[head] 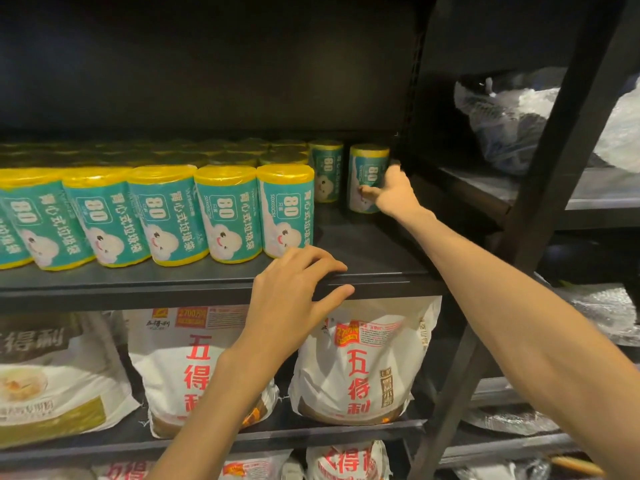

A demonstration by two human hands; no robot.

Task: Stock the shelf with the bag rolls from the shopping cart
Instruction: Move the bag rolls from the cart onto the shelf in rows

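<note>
teal and yellow wrapping is seen on the bag roll [367, 178] that is grasped by the right hand [393, 194] right of centre in the frame; the thumb is laid across the roll's printed front and the rest of the hand is wrapped round its right side. the roll is stood upright on the black metal shelf [367, 251], deep toward the back, just beside a second upright roll [325, 171] on its left. a large "80", a white cartoon cloud face and chinese lettering are printed on the teal label, and yellow plastic is shown at the top and bottom ends. a front row of rolls [156, 216] of the same kind is lined up along the shelf's edge from the left of the frame to its centre, with more rows packed behind in shadow. the left hand [294, 292] is rested on the front lip of the shelf at centre frame, fingers relaxed over the edge, nothing held. white flour sacks [356, 368] with red characters are stacked on the level below.
</note>
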